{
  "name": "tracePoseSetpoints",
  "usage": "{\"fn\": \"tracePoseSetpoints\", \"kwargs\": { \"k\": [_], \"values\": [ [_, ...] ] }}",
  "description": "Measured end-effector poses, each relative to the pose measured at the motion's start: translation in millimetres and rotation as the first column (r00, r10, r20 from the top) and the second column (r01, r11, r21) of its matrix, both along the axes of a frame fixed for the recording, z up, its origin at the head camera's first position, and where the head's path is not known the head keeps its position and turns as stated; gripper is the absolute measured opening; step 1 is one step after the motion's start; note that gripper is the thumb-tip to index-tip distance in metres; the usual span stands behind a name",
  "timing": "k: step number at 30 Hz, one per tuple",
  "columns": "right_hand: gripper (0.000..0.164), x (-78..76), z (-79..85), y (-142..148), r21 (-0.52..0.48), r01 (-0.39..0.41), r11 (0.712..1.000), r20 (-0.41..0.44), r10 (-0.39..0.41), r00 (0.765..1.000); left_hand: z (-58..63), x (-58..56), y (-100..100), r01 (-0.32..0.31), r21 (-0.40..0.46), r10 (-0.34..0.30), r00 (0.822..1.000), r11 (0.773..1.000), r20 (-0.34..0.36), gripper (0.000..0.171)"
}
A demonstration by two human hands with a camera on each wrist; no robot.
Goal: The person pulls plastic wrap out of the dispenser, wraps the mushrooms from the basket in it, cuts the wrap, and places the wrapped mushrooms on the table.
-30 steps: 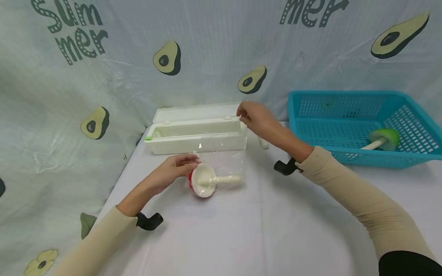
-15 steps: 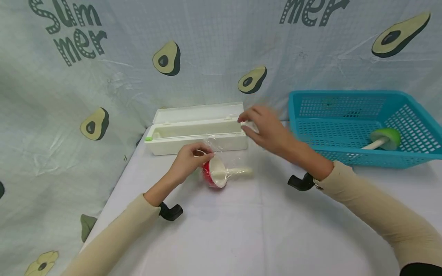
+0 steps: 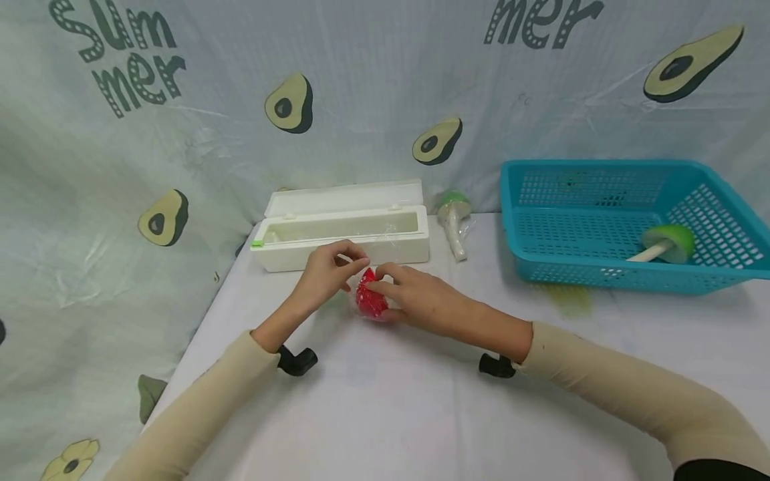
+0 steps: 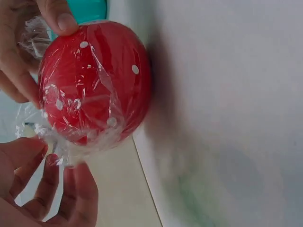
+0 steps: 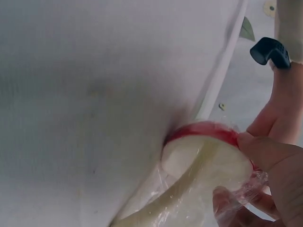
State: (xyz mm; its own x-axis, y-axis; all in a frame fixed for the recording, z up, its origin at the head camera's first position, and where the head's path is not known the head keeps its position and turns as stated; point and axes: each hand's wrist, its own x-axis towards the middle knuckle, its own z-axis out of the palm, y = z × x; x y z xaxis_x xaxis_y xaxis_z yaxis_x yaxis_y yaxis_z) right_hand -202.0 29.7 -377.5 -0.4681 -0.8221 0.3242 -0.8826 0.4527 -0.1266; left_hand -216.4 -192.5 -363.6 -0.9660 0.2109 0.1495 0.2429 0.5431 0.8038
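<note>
A toy mushroom point(image 3: 371, 297) with a red, white-dotted cap and a pale stem is wrapped in clear cling film just in front of the white box. My right hand point(image 3: 421, 297) holds it by the cap, thumb and fingers on the rim; the right wrist view shows the cap's white underside and the stem point(image 5: 175, 198) under film. Beside the cap, my left hand point(image 3: 329, 272) pinches loose cling film point(image 4: 59, 146) between thumb and fingertips. The white cling film dispenser point(image 3: 343, 254) stands behind both hands, its lid point(image 3: 345, 197) raised.
A green-capped toy mushroom point(image 3: 454, 217) in film lies right of the dispenser. The blue plastic basket point(image 3: 601, 267) at the right holds another green mushroom point(image 3: 670, 242). A patterned sheet point(image 3: 361, 87) hangs behind the white-covered table point(image 3: 397, 414).
My right hand has come down from the dispenser's right end to the red mushroom. My left hand has moved right, and the mushroom has turned its cap toward me. The wrapped green mushroom now shows.
</note>
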Motion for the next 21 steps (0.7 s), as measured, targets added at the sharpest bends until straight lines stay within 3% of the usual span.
{"fn": "tracePoseSetpoints", "kwargs": {
  "k": [2, 4, 7, 11, 14, 17, 21],
  "values": [
    [0.055, -1.4, 1.5, -0.4, 0.014, 0.025, 1.0, 0.04, -0.025, 0.999, -0.7, -0.3, -3.7, -0.016, -0.035, 0.013, 0.998, 0.999, -0.063, 0.011],
    [0.056, -2.2, 3.0, -0.4, 0.043, 0.048, 0.998, 0.077, -0.052, 0.996, -1.4, -0.4, -7.2, -0.019, -0.042, 0.016, 0.996, 0.999, -0.082, 0.01],
    [0.056, -3.3, 4.6, -1.2, 0.087, 0.078, 0.993, 0.112, -0.088, 0.99, -2.5, -1.0, -11.5, 0.02, -0.038, -0.021, 0.999, 0.999, -0.038, 0.014],
    [0.063, -5.9, 6.4, -5.0, 0.136, 0.108, 0.985, 0.06, -0.117, 0.991, 1.3, -3.9, -11.9, 0.103, -0.116, -0.104, 0.995, 0.988, 0.003, 0.023],
    [0.069, -7.8, 5.4, -9.1, 0.15, 0.115, 0.982, -0.009, -0.115, 0.993, 4.5, -6.9, -9.3, 0.116, -0.179, -0.126, 0.991, 0.977, -0.043, 0.021],
    [0.068, -8.6, 3.6, -12.5, 0.132, 0.122, 0.984, -0.039, -0.118, 0.992, 3.4, -7.8, -8.7, 0.083, -0.14, -0.097, 0.99, 0.987, -0.099, 0.014],
    [0.069, -7.6, 1.9, -15.6, 0.121, 0.149, 0.981, -0.01, -0.149, 0.989, -3.8, -0.7, -15.7, 0.048, -0.029, -0.052, 0.99, 0.998, -0.132, 0.01]
  ]
}}
